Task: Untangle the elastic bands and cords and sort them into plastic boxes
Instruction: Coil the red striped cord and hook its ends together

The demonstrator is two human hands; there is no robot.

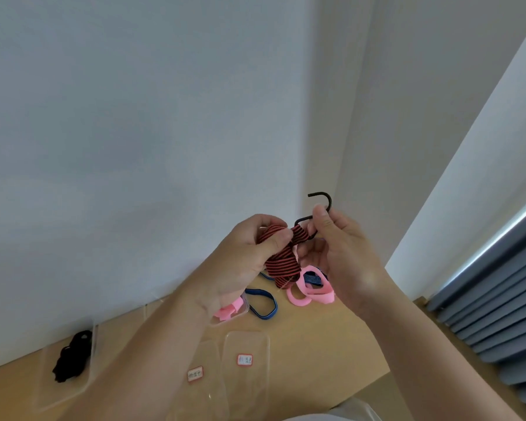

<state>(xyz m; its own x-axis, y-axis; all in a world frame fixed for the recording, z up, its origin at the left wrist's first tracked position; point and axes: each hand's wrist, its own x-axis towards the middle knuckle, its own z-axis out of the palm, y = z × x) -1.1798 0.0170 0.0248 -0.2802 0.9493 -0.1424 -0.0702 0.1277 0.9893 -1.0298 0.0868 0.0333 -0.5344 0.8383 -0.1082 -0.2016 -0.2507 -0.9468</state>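
I hold a red-and-black striped strap (281, 261) up above the table. My left hand (249, 253) pinches its bunched upper part. My right hand (343, 250) grips the black metal hook (324, 199) at the strap's end between thumb and fingers. Below them on the wooden table (316, 338) lie pink bands (315, 291) tangled around a blue striped band, and a blue elastic loop (263, 303). A clear plastic box (246, 306) partly behind my left wrist holds pink bands. Another clear box (70, 364) at the left holds black cords (73, 355).
Two clear flat boxes or lids with small red-framed labels lie near the table's front: one (246, 360) in the middle, one (201, 375) beside my left forearm. A white wall runs along the table's back. Grey-blue blinds (498, 314) stand at the right.
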